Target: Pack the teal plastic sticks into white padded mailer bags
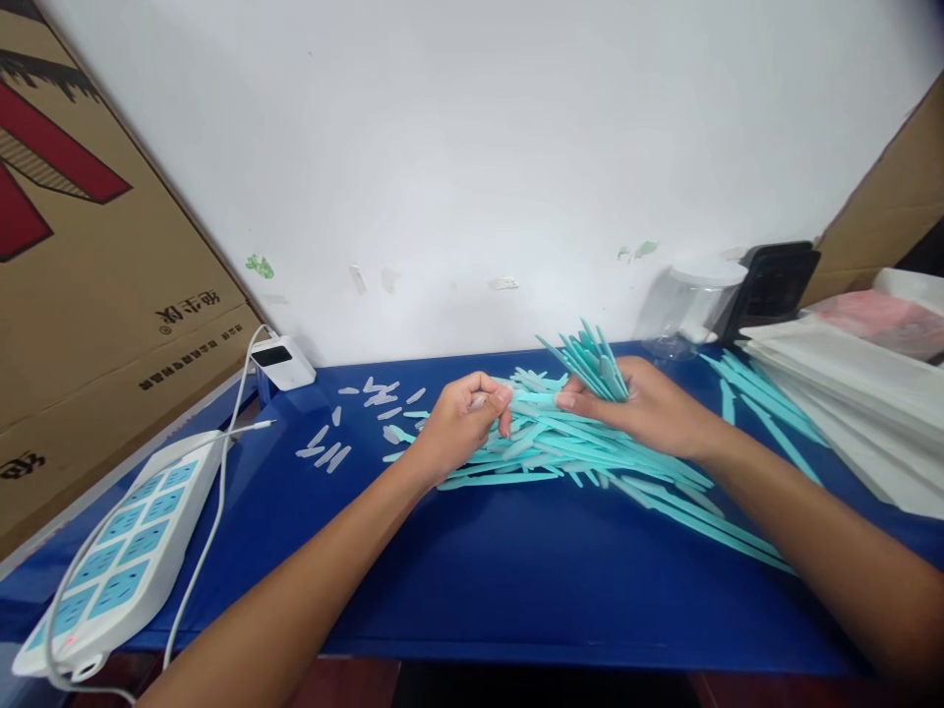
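Blue tabletop (472,580), thin turquoise strips (582,436)

Heaped teal strips (571,439), seemingly plastic

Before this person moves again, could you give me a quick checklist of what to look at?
1. Bundle of teal strips held in the right grip: ok.
2. Left grip firm on the strip between the hands: cannot tell; the fingers hide its end.
3. Pile of teal strips within reach: ok, right by both hands.
4. Pile neatly lined up: not ok, strips lie crossed at various angles.
5. Small pale pieces apart from the pile: mostly ok, scattered to its left.
6. Power strip clear of both hands: ok, off to the left.
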Action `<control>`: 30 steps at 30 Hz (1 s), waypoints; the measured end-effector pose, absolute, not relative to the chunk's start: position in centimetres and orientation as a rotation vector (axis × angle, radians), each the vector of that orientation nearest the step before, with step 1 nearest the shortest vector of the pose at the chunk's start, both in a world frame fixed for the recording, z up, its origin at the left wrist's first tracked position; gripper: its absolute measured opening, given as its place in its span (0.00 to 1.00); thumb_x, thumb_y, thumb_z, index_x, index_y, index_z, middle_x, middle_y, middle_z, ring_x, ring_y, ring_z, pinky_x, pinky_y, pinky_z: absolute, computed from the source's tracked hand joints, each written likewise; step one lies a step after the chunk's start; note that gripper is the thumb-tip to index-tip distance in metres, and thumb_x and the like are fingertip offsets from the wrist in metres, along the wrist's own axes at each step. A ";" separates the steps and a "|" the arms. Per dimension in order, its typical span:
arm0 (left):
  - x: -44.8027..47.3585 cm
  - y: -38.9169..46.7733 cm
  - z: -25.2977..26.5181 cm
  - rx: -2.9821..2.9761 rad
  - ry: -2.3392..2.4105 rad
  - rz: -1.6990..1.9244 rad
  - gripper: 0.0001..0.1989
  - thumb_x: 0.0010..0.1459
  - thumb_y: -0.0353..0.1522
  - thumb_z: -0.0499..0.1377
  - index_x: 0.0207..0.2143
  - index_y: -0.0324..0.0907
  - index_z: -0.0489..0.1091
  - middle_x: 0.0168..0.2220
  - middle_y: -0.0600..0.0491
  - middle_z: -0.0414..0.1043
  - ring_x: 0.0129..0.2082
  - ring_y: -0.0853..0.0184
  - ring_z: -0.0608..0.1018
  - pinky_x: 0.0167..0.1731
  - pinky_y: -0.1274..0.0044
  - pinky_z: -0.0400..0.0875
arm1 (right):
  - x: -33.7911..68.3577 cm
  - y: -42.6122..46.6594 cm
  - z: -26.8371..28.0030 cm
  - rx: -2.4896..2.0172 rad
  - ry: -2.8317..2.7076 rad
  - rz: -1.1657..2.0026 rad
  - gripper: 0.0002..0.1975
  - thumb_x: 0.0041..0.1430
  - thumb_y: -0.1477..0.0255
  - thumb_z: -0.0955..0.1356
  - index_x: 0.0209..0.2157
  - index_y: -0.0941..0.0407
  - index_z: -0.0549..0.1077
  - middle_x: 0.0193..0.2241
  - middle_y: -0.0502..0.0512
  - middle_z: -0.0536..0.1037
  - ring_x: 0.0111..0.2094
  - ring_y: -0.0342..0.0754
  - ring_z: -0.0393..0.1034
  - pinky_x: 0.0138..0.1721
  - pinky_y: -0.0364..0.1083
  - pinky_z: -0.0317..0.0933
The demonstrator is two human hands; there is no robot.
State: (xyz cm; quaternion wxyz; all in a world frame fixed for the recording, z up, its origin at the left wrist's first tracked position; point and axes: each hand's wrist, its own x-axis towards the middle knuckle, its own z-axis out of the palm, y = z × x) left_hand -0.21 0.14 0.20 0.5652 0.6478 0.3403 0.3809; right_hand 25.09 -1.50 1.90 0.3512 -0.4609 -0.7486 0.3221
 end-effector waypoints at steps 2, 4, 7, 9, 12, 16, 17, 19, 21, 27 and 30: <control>-0.3 0.5 0.0 1.567 0.893 0.953 0.21 0.64 0.49 0.61 0.33 0.42 0.64 0.21 0.60 0.63 0.16 0.78 0.54 0.18 0.81 0.46 | 25.1 -1.3 1.8 -1.245 -1.972 0.747 0.22 0.60 0.50 0.71 0.29 0.56 0.75 0.25 0.50 0.72 0.28 0.47 0.65 0.30 0.45 0.57; -0.4 1.1 -0.2 1.543 1.035 1.054 0.21 0.64 0.51 0.60 0.33 0.41 0.66 0.19 0.62 0.54 0.16 0.77 0.52 0.18 0.82 0.45 | 25.2 -1.0 1.5 -1.312 -2.012 0.587 0.25 0.62 0.48 0.69 0.26 0.55 0.72 0.23 0.50 0.71 0.26 0.47 0.64 0.29 0.45 0.55; -0.9 2.1 -0.2 1.358 1.190 1.165 0.21 0.65 0.49 0.59 0.33 0.41 0.68 0.18 0.63 0.49 0.16 0.77 0.49 0.17 0.81 0.43 | 26.0 -0.3 1.3 -1.383 -2.024 0.372 0.24 0.63 0.49 0.68 0.26 0.55 0.74 0.24 0.52 0.75 0.28 0.50 0.69 0.29 0.46 0.57; -1.2 2.4 0.2 1.202 1.198 1.153 0.19 0.67 0.45 0.55 0.30 0.41 0.66 0.18 0.63 0.48 0.15 0.77 0.47 0.16 0.81 0.41 | 26.5 0.0 1.4 -1.413 -2.003 0.327 0.23 0.62 0.48 0.68 0.29 0.55 0.78 0.25 0.54 0.78 0.30 0.54 0.72 0.30 0.47 0.59; -1.5 2.1 1.1 1.033 1.037 1.046 0.15 0.66 0.38 0.47 0.30 0.41 0.65 0.19 0.62 0.47 0.15 0.75 0.45 0.15 0.81 0.39 | 27.0 0.2 1.8 -1.417 -1.963 0.338 0.24 0.62 0.47 0.67 0.34 0.54 0.81 0.29 0.55 0.81 0.34 0.57 0.75 0.33 0.48 0.63; -1.4 1.3 1.6 0.987 0.780 0.935 0.09 0.61 0.32 0.50 0.38 0.39 0.68 0.23 0.60 0.52 0.17 0.76 0.48 0.15 0.82 0.42 | 26.9 0.1 2.1 -1.368 -1.931 0.443 0.24 0.64 0.47 0.66 0.44 0.52 0.79 0.42 0.56 0.83 0.42 0.59 0.76 0.41 0.50 0.67; -1.3 1.1 1.6 1.001 0.768 0.924 0.09 0.60 0.30 0.52 0.41 0.38 0.68 0.24 0.60 0.53 0.17 0.76 0.49 0.16 0.83 0.43 | 26.8 0.1 2.1 -1.376 -1.916 0.466 0.24 0.64 0.47 0.66 0.45 0.52 0.79 0.42 0.56 0.83 0.43 0.59 0.76 0.42 0.50 0.67; -1.2 0.9 1.6 1.052 0.782 0.904 0.11 0.60 0.29 0.56 0.45 0.38 0.69 0.26 0.60 0.54 0.18 0.77 0.51 0.17 0.83 0.45 | 26.9 0.2 1.9 -1.415 -1.870 0.496 0.24 0.64 0.47 0.66 0.43 0.52 0.77 0.40 0.56 0.82 0.43 0.59 0.75 0.42 0.50 0.67; -1.2 0.7 1.5 1.112 0.791 0.885 0.14 0.62 0.31 0.60 0.50 0.38 0.69 0.28 0.59 0.57 0.19 0.77 0.52 0.18 0.83 0.47 | 27.2 0.4 1.6 -1.451 -1.814 0.524 0.24 0.65 0.47 0.65 0.41 0.53 0.76 0.36 0.56 0.80 0.39 0.57 0.74 0.39 0.49 0.66; -1.1 0.8 1.1 1.287 0.768 0.904 0.20 0.61 0.45 0.67 0.46 0.37 0.74 0.32 0.54 0.66 0.20 0.79 0.51 0.18 0.80 0.45 | 27.3 0.4 1.6 -1.390 -1.818 0.693 0.25 0.65 0.46 0.65 0.36 0.56 0.75 0.27 0.52 0.73 0.27 0.46 0.65 0.28 0.45 0.58; -1.1 0.9 0.9 1.314 0.830 0.926 0.23 0.58 0.47 0.69 0.44 0.38 0.74 0.36 0.50 0.74 0.19 0.80 0.51 0.18 0.80 0.45 | 26.7 -0.2 2.4 -1.365 -1.840 0.739 0.28 0.62 0.43 0.66 0.29 0.56 0.73 0.24 0.51 0.71 0.23 0.44 0.61 0.26 0.44 0.55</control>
